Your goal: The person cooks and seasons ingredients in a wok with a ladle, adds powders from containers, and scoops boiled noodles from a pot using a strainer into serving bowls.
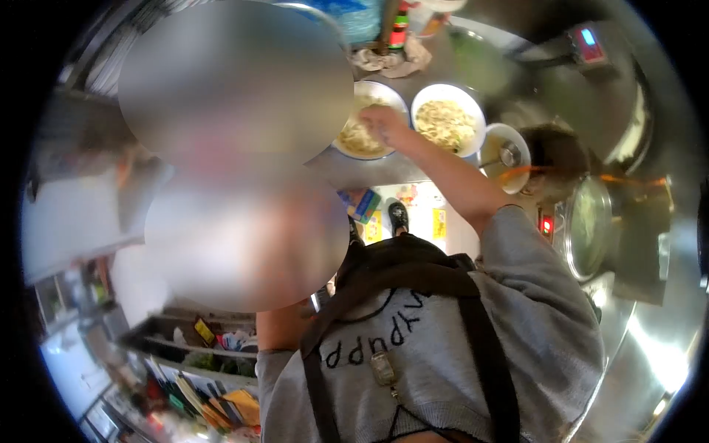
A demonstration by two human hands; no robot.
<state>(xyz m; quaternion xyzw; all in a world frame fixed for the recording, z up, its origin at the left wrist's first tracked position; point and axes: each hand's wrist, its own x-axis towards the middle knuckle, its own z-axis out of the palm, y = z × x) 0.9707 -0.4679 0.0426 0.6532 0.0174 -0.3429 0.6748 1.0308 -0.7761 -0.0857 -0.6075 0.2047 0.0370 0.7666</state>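
Over a white bowl of noodles [362,148], my right hand [380,123] hangs with its fingers curled together. Whatever they hold, if anything, cannot be made out. Just right of it stands a second white bowl [447,119] filled with pale noodles and some green bits. A smaller white container [521,144] with a metal ladle [509,153] in it sits beside my right forearm. My left forearm [279,328] reaches upward on the left, and a large blurred patch covers my left hand and anything about it.
A crumpled cloth [402,63] and a red-and-green bottle [399,29] lie behind the bowls. Large metal pots [588,229] stand at the right, near a lit red display [546,226]. At lower left is a rack [214,399] of upright items. A blue box [360,204] is below the counter.
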